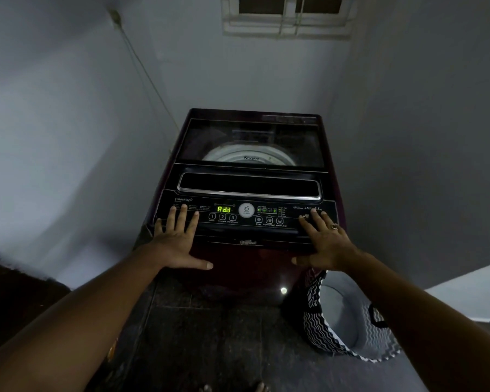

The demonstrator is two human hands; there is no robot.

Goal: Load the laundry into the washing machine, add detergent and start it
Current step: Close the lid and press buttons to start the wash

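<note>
A dark maroon top-loading washing machine stands in the corner, its glass lid down, the pale drum rim showing through it. The control panel is lit and its green display reads "Add". My left hand lies flat on the panel's left end, fingers spread and straight, thumb down the front face. My right hand, with a ring, lies flat on the panel's right end in the same way. Neither hand holds anything. No detergent is in view.
A black-and-white zigzag laundry basket stands on the dark floor at the machine's right, its grey inside showing no clothes. Grey walls close in on both sides. A small window sits high behind. A thin cord runs down the left wall.
</note>
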